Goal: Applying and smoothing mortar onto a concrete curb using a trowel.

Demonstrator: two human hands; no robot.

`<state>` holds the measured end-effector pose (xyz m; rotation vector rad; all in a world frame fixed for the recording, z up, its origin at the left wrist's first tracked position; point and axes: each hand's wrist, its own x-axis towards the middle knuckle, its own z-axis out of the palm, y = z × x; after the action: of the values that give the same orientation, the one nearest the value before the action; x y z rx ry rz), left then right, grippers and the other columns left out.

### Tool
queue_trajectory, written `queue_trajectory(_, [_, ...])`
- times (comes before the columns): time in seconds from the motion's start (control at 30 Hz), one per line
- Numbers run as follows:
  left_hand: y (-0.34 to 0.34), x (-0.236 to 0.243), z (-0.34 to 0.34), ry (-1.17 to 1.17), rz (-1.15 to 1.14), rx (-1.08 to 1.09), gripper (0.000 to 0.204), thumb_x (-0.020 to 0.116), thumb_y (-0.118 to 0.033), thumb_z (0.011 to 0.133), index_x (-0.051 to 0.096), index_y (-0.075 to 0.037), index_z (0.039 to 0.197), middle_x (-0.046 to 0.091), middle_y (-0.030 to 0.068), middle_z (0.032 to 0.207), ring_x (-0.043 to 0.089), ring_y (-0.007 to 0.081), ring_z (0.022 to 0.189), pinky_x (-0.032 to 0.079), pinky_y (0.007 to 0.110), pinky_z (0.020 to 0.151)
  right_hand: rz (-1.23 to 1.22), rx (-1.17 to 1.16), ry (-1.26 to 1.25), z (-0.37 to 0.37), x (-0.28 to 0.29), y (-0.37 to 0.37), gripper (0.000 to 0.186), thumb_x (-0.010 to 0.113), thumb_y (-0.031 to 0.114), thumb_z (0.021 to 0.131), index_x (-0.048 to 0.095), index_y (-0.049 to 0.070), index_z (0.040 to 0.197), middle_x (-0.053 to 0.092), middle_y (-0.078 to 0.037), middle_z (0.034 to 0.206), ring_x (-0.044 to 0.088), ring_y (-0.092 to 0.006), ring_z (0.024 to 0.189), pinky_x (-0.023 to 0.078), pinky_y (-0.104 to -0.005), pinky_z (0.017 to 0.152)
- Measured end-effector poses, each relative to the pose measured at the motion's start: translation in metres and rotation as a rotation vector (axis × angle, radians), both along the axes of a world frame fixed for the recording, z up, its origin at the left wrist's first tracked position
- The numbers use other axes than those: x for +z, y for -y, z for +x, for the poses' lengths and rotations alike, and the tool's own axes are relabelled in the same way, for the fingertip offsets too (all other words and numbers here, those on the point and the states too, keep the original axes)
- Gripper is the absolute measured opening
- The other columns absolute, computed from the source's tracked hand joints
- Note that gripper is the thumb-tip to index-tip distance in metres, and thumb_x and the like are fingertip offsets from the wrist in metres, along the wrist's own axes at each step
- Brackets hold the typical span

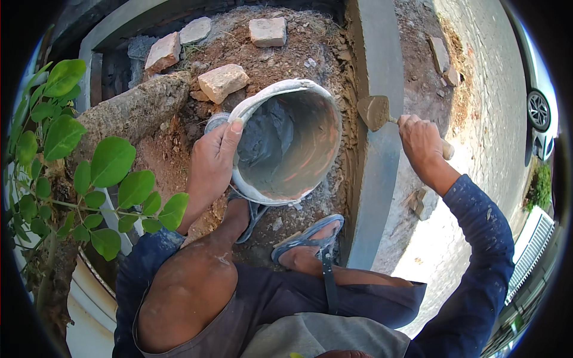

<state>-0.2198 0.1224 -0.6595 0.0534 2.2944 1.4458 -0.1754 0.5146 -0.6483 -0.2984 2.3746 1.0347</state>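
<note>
Seemingly mortaring the low wall [382, 56]
Left hand [213, 149] grips bucket [319, 134], right hand [425, 143] clasps trowel [374, 113]; next stroke likely needs level blade

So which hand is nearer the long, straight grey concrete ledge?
Right. The right hand is beside the ledge, on its right, gripping a small grey-brown trowel. The left hand is farther off, left of it, across the round, pale-rimmed bucket.
</note>
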Motion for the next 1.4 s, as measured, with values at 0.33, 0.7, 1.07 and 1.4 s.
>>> queue_trajectory(0.33, [0.0, -0.002, 0.0, 0.024, 0.032, -0.005, 0.049, 0.045, -0.041, 0.105, 0.059, 0.003, 0.089, 0.047, 0.0024, 0.07, 0.043, 0.0109, 0.068, 0.04, 0.031, 0.062, -0.069, 0.058, -0.093, 0.004, 0.0, 0.006, 0.011, 0.053, 0.013, 0.092, 0.062, 0.009, 0.099, 0.064, -0.004, 0.086, 0.068, -0.0181, 0.076, 0.05, -0.0308, 0.057])
queue_trajectory(0.7, [-0.003, 0.001, -0.005, 0.026, 0.016, -0.036, 0.047, 0.045, -0.039, 0.106, 0.062, 0.005, 0.102, 0.05, -0.0002, 0.075, 0.044, 0.0089, 0.073, 0.041, 0.028, 0.065, 0.022, 0.001, 0.249, 0.121, 0.007, 0.025, 0.018, 0.051, 0.015, 0.094, 0.057, 0.005, 0.107, 0.059, -0.004, 0.085, 0.062, -0.0169, 0.074, 0.043, -0.0308, 0.059])
queue_trajectory(1.07, [-0.008, -0.002, -0.007, 0.036, 0.075, -0.024, 0.048, 0.046, -0.039, 0.106, 0.062, 0.005, 0.092, 0.047, -0.0018, 0.071, 0.042, 0.0077, 0.069, 0.039, 0.028, 0.061, 0.034, 0.055, -0.012, 0.112, -0.001, 0.014, 0.02, 0.052, 0.016, 0.092, 0.056, 0.006, 0.108, 0.056, -0.004, 0.085, 0.06, -0.0175, 0.073, 0.043, -0.0329, 0.06])
queue_trajectory(1.4, [-0.016, 0.001, -0.01, 0.022, -0.005, -0.149, 0.047, 0.046, -0.038, 0.106, 0.063, 0.004, 0.093, 0.05, -0.0035, 0.076, 0.043, 0.0053, 0.07, 0.038, 0.025, 0.062, -0.441, -0.466, 0.098, 0.157, 0.093, 0.036, 0.011, 0.054, 0.009, 0.089, 0.055, 0.005, 0.099, 0.063, -0.014, 0.084, 0.067, -0.0313, 0.077, 0.051, -0.0423, 0.063])
